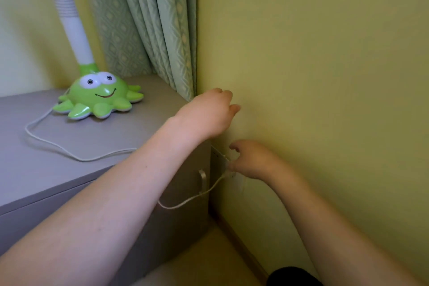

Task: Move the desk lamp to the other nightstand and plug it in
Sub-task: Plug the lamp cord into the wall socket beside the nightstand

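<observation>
A desk lamp with a green octopus-shaped base [98,97] and a white ribbed neck stands on the grey nightstand [69,169]. Its white cord [69,153] loops over the top, drops past the front corner and runs to a white wall socket [219,155] low on the yellow wall. My right hand [250,160] is at the socket, fingers closed on the cord's plug end; the plug itself is hidden. My left hand [209,114] rests at the nightstand's right back corner against the wall, fingers curled, holding nothing visible.
A green patterned curtain [144,18] hangs behind the nightstand down to its top. The nightstand's drawer has a metal handle [202,180] close to the cord. A yellow wall [325,76] fills the right side, with pale floor below.
</observation>
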